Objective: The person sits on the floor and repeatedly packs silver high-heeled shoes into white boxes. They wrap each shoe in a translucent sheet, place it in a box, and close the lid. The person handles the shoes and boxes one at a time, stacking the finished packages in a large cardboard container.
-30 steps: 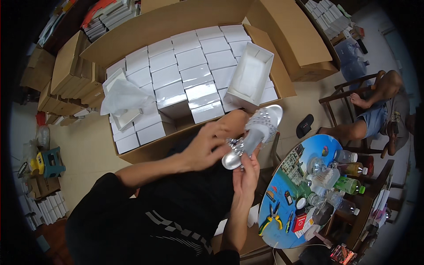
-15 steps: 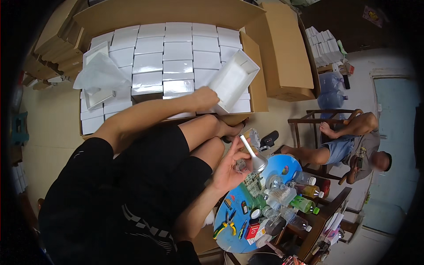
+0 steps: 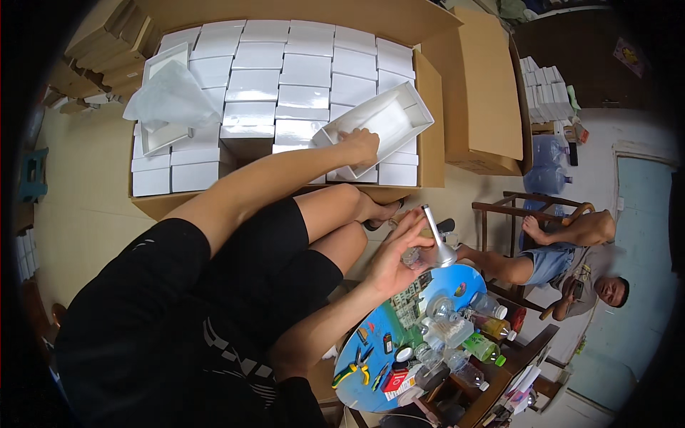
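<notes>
White boxes (image 3: 285, 78) fill the big carton (image 3: 428, 143) in front of me, row after row. My left hand (image 3: 362, 145) reaches out to an open white box (image 3: 389, 125) that lies tilted on top of the others. The fingers rest on its near edge, but I cannot tell if they have pinched it or only touch it.

My right hand (image 3: 394, 258) is closed around a shiny silver thing (image 3: 435, 239) with a thin stem and a wide round end — it looks like a small funnel or lamp part. I hold it up near my knee, just above the blue tabletop (image 3: 357, 349), with the stem pointing up.

To do this well, I think the left hand should grip the open box by its wall, not the thin corner, so it does not flip. It sits crooked, so I would lift it straight and slow and not bump the closed boxes under it. The right hand should keep a firm hold — the metal looks smooth and could slip. The tabletop is crowded with bottles (image 3: 464, 335) and tools (image 3: 349, 371), so I would stay above them.
</notes>
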The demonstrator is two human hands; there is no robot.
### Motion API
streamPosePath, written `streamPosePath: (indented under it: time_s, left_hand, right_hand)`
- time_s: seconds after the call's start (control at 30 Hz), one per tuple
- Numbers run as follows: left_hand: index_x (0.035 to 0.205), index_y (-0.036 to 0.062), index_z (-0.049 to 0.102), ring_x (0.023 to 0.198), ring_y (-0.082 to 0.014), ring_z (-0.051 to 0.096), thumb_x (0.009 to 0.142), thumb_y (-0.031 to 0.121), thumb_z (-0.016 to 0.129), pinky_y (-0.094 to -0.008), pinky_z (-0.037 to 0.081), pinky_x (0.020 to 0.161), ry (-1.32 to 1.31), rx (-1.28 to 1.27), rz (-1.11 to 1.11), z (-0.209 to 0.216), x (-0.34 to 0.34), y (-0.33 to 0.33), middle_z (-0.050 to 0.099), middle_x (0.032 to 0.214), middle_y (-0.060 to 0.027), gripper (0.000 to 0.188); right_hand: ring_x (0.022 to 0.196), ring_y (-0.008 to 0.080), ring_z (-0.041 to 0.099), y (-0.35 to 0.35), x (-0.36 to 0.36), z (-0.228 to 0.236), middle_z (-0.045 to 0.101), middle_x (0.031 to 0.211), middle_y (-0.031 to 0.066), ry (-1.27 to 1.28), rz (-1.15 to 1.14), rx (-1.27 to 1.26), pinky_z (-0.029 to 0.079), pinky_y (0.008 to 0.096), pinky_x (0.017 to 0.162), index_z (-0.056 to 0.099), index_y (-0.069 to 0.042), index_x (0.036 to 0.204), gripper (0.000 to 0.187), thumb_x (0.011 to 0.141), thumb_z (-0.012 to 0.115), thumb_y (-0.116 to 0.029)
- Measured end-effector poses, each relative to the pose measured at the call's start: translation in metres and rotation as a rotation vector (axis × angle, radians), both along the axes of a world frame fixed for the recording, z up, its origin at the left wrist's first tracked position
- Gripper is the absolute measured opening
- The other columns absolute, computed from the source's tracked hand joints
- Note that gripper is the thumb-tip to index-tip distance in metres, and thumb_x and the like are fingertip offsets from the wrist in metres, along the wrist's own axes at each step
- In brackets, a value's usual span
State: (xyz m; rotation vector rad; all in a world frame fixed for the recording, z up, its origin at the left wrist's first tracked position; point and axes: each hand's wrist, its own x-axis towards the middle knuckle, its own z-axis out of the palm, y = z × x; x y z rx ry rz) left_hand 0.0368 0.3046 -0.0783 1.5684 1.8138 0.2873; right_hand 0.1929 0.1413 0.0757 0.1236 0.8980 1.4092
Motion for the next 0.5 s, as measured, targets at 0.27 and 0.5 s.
streamPosePath:
  time_s: [0.27,0.5]
  left_hand:
    - [0.101,-0.0005,0.072,0.116,-0.0365,0.056,0.077,0.014,0.066,-0.0626,0.049,0.087,0.218,0.105,-0.029,-0.011,0.004,0.012,0.066,0.116,-0.0217,0.028]
    - [0.080,0.0000,0.066,0.072,-0.0408,0.064,0.075,0.013,0.055,-0.0462,0.051,0.070,-0.372,0.559,-0.001,0.049,-0.032,-0.017,0.065,0.077,-0.0245,0.018]
  right_hand:
    - [0.131,0.0325,0.049,-0.006,0.006,-0.010,0.056,0.135,0.0162,-0.287,0.041,0.183,0.043,0.0448,0.110,0.047,0.003,0.137,0.050,0.092,0.062,-0.011]
    - [0.110,0.0271,0.063,-0.071,-0.005,-0.006,0.061,0.124,0.0172,-1.397,0.528,0.129,0.049,0.0386,0.100,0.048,0.009,0.133,0.048,0.089,0.060,-0.006]
